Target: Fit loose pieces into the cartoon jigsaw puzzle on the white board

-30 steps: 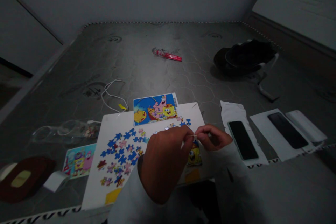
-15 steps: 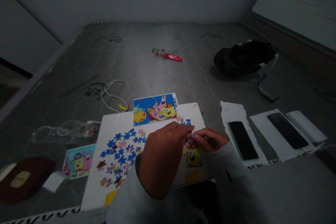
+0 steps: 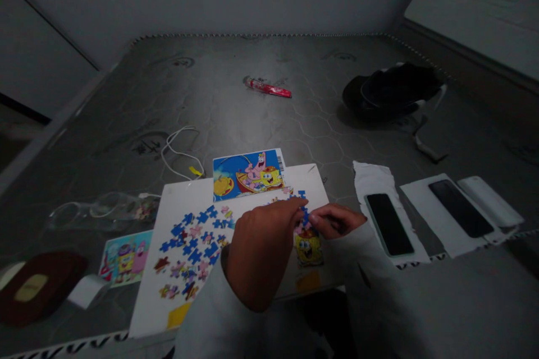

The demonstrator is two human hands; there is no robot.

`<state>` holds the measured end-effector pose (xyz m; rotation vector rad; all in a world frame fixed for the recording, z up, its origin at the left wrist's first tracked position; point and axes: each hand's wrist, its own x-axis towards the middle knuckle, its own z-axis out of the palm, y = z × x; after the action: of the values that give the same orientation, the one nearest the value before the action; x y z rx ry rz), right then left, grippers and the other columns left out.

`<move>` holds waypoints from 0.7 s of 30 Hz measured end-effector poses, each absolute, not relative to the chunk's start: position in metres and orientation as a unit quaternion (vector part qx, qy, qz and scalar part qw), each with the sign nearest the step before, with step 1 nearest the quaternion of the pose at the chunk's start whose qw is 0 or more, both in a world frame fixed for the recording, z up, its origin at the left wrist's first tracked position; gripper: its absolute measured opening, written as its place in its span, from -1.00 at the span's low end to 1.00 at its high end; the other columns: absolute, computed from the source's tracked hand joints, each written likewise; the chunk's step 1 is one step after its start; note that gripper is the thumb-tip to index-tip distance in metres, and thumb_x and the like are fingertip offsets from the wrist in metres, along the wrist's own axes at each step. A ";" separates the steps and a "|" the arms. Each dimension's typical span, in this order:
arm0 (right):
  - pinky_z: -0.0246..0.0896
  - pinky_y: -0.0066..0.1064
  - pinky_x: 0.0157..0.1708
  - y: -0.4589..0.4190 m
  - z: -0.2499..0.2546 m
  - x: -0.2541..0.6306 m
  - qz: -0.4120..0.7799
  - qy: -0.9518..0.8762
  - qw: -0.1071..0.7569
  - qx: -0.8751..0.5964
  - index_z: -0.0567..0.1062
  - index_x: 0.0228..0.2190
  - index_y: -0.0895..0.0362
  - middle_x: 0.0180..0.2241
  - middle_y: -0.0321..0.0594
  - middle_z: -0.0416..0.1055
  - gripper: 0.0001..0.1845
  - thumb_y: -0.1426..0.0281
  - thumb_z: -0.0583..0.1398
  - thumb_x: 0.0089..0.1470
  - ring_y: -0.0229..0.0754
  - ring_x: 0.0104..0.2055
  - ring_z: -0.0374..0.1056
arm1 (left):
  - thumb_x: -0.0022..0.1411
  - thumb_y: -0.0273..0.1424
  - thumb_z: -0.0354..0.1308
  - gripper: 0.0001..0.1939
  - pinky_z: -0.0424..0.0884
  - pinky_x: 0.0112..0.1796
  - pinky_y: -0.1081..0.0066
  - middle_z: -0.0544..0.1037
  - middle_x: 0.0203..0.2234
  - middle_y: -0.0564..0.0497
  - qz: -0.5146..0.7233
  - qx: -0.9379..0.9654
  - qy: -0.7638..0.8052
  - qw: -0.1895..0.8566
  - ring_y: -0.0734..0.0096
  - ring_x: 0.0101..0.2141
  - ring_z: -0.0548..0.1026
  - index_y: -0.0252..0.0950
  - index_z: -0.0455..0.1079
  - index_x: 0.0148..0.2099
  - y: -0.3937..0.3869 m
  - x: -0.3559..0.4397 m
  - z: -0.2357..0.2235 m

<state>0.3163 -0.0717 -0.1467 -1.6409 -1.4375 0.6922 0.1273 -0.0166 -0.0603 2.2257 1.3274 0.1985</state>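
Observation:
My left hand [image 3: 263, 244] arches over the white board [image 3: 168, 202], its fingertips bent together beside a joined strip of blue jigsaw pieces [image 3: 305, 214]. What those fingertips pinch is hidden by the hand. Just right of the strip, my right hand [image 3: 339, 220] is closed, thumb and forefinger together; no piece shows clearly in it. Below both hands lies a joined yellow cartoon-face section [image 3: 309, 248] of the puzzle. Loose jigsaw pieces [image 3: 193, 244], blue, pink and brown, are spread left of my left wrist. A picture card [image 3: 248, 175] rests across the board's far edge.
On the right, a phone [image 3: 388, 224] and a darker phone [image 3: 461, 208] lie on white sheets. Behind them sits a black bag-like object [image 3: 391, 92]. A red item [image 3: 269, 88], a white cable [image 3: 174, 151] and a second picture card [image 3: 126, 258] are also on the table.
My fingertips have drawn slightly apart, and more of the blue strip shows between them. My right hand has shifted a little; the loose pieces stay where they were.

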 end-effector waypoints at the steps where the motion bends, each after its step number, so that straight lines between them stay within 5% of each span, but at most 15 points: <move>1: 0.23 -0.41 -0.42 -0.072 -0.147 0.317 0.288 -0.565 0.410 -0.655 0.70 -0.39 -0.02 -0.46 -0.26 0.58 -0.71 0.09 0.29 0.20 -0.22 -0.44 0.44 | 0.52 -0.41 0.07 -0.66 0.58 -0.04 0.13 0.72 -0.02 0.01 0.068 0.827 0.497 0.256 0.14 -0.08 0.70 -0.04 0.59 0.16 -0.017 0.127 -0.061; 8: 0.21 -0.42 -0.46 -0.074 -0.160 0.316 0.293 -0.517 0.396 -0.700 0.65 -0.48 0.03 -0.52 -0.27 0.54 -0.62 0.01 0.30 0.15 -0.20 -0.47 0.43 | 0.41 -0.24 0.27 -0.83 0.55 -0.19 0.14 0.68 -0.09 0.06 -0.020 0.837 0.503 0.217 0.06 -0.13 0.68 -0.01 0.62 0.01 -0.016 0.127 -0.062; 16: -0.12 -0.41 -0.52 -0.077 -0.148 0.309 0.205 -0.544 0.345 -0.737 0.58 -0.54 0.06 -0.63 -0.40 0.24 -0.63 0.08 0.31 0.15 -0.35 -0.58 0.10 | 0.40 -0.14 0.27 -0.80 0.50 -0.22 0.20 0.65 -0.08 0.03 -0.096 0.820 0.515 0.229 0.05 -0.11 0.67 -0.06 0.61 -0.03 -0.015 0.136 -0.059; 21: -0.11 -0.39 -0.44 -0.078 -0.143 0.305 0.162 -0.580 0.328 -0.728 0.59 -0.52 0.07 -0.60 -0.41 0.24 -0.66 0.15 0.28 0.19 -0.37 -0.55 0.09 | 0.40 -0.14 0.28 -0.77 0.51 -0.17 0.21 0.65 -0.06 0.03 -0.085 0.822 0.512 0.234 0.06 -0.08 0.67 -0.08 0.60 0.01 -0.014 0.137 -0.062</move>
<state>0.3049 -0.0782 -0.1431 -1.9058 -1.5191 0.4234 0.1370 -0.0137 -0.0618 2.2569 1.4048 -0.2327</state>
